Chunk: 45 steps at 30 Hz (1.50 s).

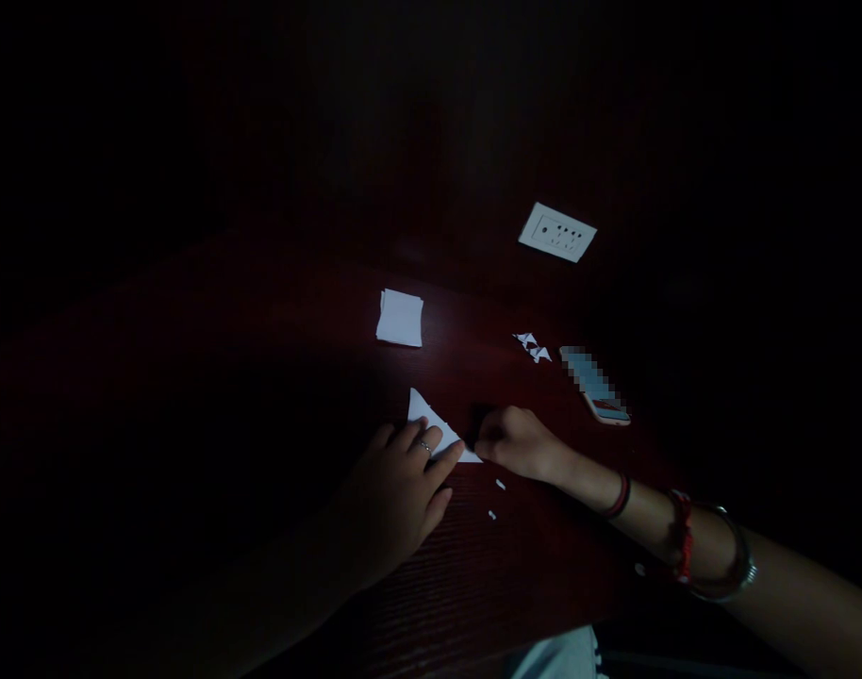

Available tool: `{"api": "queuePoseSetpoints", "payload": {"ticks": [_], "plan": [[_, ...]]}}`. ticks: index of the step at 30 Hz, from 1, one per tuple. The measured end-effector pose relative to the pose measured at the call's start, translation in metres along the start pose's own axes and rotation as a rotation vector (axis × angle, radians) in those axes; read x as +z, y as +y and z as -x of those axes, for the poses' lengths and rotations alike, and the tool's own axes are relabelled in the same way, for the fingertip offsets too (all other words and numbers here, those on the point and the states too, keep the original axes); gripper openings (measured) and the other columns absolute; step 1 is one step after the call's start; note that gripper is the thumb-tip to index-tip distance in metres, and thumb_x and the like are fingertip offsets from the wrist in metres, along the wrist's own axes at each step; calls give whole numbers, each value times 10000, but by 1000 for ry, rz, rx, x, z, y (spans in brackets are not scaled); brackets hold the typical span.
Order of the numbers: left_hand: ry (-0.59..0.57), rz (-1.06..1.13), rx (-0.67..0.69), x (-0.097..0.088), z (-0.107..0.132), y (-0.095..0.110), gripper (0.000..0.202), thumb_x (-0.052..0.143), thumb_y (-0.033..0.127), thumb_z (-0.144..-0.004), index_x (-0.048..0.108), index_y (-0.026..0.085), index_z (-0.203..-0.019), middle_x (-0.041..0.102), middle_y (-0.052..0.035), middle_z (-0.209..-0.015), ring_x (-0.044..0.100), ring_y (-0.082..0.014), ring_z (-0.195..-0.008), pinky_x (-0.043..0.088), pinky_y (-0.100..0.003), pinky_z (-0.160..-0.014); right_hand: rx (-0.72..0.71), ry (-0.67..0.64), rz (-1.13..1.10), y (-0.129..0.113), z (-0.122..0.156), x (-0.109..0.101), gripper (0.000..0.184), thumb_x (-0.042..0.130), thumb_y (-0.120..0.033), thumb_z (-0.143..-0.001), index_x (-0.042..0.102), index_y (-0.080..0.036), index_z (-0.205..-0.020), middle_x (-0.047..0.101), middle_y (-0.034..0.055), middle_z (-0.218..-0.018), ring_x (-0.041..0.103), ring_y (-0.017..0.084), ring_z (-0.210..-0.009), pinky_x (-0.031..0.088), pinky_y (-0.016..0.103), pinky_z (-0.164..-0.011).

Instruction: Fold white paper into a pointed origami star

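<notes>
A white sheet of paper folded into a triangle (422, 407) lies on the dark red table. Across its lower part rests my left hand (406, 486), palm down, fingers stretched out and spread, a ring on one of them. My right hand (514, 440) is closed beside the paper's right-hand corner. Its curled fingertips are at or very near that corner, and whatever they pinch is hidden. Two small white paper scraps (500, 485) lie on the wood below the hands.
Beyond the hands sits a stack of white square paper (401, 319). Small folded paper pieces (532, 347) lie to its right, near a phone (595, 387). A white socket plate (557, 232) is farther back. Another white bit (639, 570) lies under my right forearm.
</notes>
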<state>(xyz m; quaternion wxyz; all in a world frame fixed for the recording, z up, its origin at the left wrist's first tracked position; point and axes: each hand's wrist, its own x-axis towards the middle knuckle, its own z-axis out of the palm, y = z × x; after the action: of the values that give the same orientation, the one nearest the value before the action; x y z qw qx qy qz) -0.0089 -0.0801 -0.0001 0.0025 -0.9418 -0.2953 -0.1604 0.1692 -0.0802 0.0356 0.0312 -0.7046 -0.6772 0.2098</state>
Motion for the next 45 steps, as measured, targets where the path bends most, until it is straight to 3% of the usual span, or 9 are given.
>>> {"api": "queuePoseSetpoints", "payload": {"ticks": [5,9,14,22,25,30,33,45], "plan": [[2,-2,6,2,0,0,368,380,246,-818,416,216,-1183,462,-93,-1111,399,-254,-1007,314,-394,-804,-20,3,-26,17,9,-3,118,507,-207,-653,603,-150,-689,606,11,-670,532,108,-606,372,196,-540],[13,-4,19,2,0,-1,371,399,239,-808,422,212,-1177,465,-90,-1107,409,-243,-984,319,-387,-803,-152,-54,-90,25,16,-11,145,518,-123,-637,596,-162,-753,599,-12,-693,535,100,-617,383,194,-564],[14,-13,-7,-2,0,1,361,401,229,-807,440,207,-1165,485,-94,-1071,423,-249,-960,322,-393,-791,-269,-47,-147,21,12,-13,163,462,-133,-723,604,-162,-798,612,-4,-732,549,94,-648,397,201,-613],[-15,24,-1,-3,0,1,370,404,163,-786,459,240,-1143,497,-75,-1079,427,-247,-990,344,-383,-774,-368,-61,51,10,4,-12,189,422,-154,-751,611,-147,-738,605,6,-673,535,91,-595,367,192,-552],[4,23,0,0,1,1,380,413,147,-777,461,241,-1142,499,-75,-1077,416,-251,-1020,345,-383,-784,-365,-100,90,9,0,-13,202,439,-216,-761,616,-148,-691,596,4,-617,525,92,-554,357,194,-521],[15,23,-5,0,2,1,371,422,167,-781,461,257,-1139,507,-63,-1078,408,-255,-1041,345,-396,-798,-328,-93,88,6,-5,-17,176,486,-132,-687,636,-173,-769,629,-7,-717,555,96,-630,378,192,-594],[-8,17,-31,-2,1,1,361,441,188,-779,471,259,-1131,511,-61,-1085,417,-254,-1029,350,-397,-797,-307,-147,97,3,-7,-21,188,476,-164,-690,645,-166,-773,633,0,-724,560,103,-648,382,195,-608],[-9,8,-29,2,2,1,373,426,196,-786,454,250,-1154,498,-79,-1096,421,-250,-1010,336,-398,-800,-107,-381,276,-27,-23,-28,239,536,-242,-633,651,-92,-780,612,51,-682,514,104,-570,348,174,-468]]}}
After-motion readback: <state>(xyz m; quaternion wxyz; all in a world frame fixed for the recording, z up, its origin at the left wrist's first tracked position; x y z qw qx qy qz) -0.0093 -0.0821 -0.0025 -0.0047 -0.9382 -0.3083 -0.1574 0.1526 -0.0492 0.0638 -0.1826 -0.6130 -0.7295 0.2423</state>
